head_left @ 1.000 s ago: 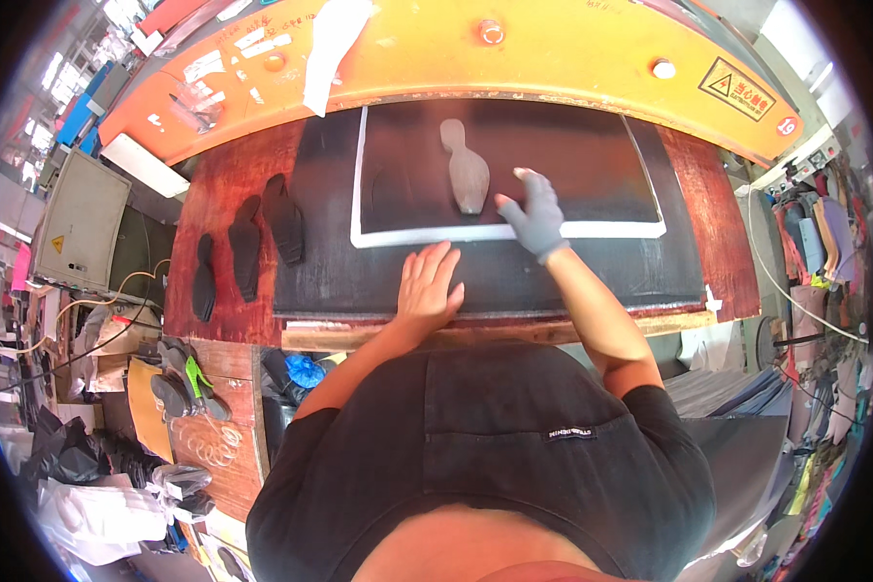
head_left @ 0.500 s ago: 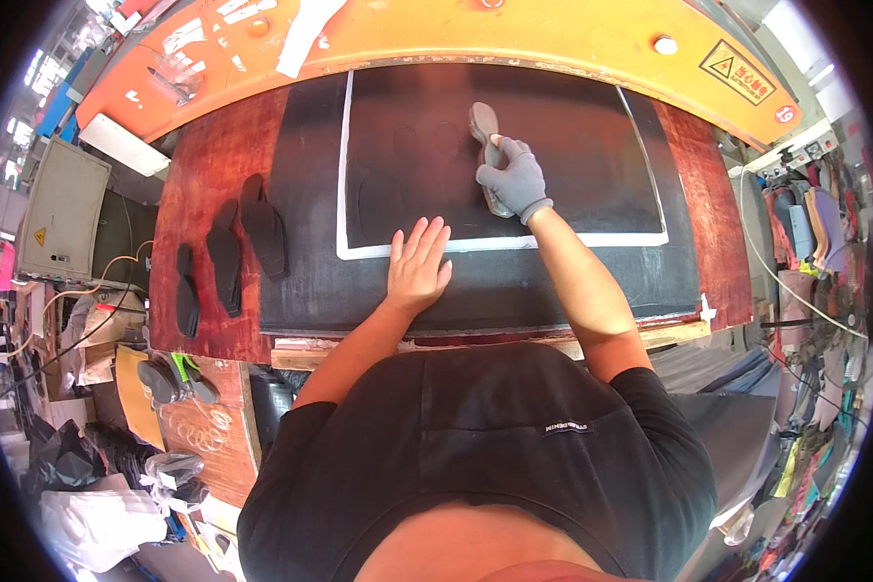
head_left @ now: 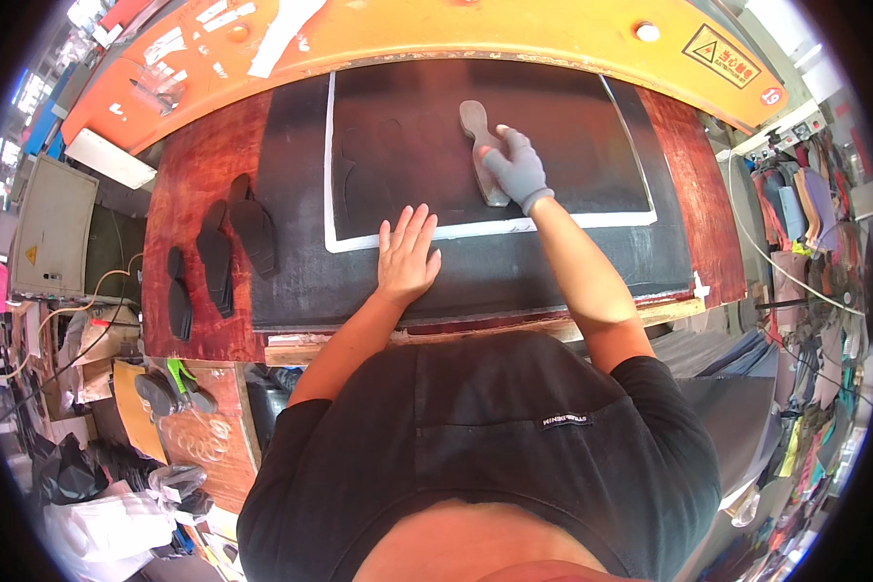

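Note:
A grey sole-shaped cutting die (head_left: 475,136) lies on a black sheet (head_left: 572,126) inside a white-bordered rectangle. My right hand (head_left: 520,173), in a grey glove with bare fingertips, is at the die's right side. Its thumb reaches the die's edge and its index finger points away from it, with the fingers apart. Bare and flat, my left hand (head_left: 407,254) rests with spread fingers on the black board (head_left: 514,267), just over the white border's near edge. Faint sole outlines show in the sheet left of the die.
Several stacks of black sole pieces (head_left: 215,260) lie on the reddish wooden table (head_left: 189,175) at left. An orange machine beam (head_left: 407,34) spans the far side. A grey cabinet (head_left: 53,228) stands at left; hanging pieces (head_left: 795,213) line the right.
My right hand has loosened from the die, its fingers now apart beside it. The die sits flatter on the sheet. My left hand stays flat on the board. The whole view has shifted slightly.

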Available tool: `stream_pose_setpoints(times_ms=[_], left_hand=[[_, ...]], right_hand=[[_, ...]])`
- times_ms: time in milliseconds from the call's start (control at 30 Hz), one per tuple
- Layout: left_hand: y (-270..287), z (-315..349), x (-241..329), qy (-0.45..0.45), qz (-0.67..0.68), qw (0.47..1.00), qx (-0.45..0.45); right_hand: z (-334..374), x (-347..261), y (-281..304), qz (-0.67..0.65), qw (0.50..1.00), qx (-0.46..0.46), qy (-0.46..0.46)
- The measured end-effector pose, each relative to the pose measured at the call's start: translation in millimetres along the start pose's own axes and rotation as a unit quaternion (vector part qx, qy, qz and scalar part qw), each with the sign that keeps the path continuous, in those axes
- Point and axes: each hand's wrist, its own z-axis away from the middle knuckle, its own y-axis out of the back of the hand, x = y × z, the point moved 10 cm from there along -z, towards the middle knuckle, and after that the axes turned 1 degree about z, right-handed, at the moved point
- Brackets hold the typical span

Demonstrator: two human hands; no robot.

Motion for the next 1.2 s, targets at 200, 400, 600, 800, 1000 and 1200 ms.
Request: stream_pose_setpoints(times_ms=[200,400,600,800,1000,1200], left_hand=[[-15,-21,-7,-0.027,0.013,0.999,-0.043],[-2,-41,-11,-0.04,0.02,0.998,-0.05],[55,-28,59,-0.054,-0.033,0.997,-0.033],[24,21,122,-0.026,0.003,0.974,-0.227],[52,-35,101,0.002,0.002,1.0,0.012],[47,-172,85,-0.018,-0.056,0.998,0.024]], right_hand=[[84,28,63,0.019,0.995,0.093,0.006],[186,-31,76,0.123,0.982,-0.012,0.146],[217,-66,116,0.167,0.975,-0.049,0.138],[180,-44,137,-0.01,0.992,-0.012,0.125],[26,-22,358,-0.108,0.923,0.366,0.054],[-81,15,373,-0.064,0.948,0.3,0.086]])
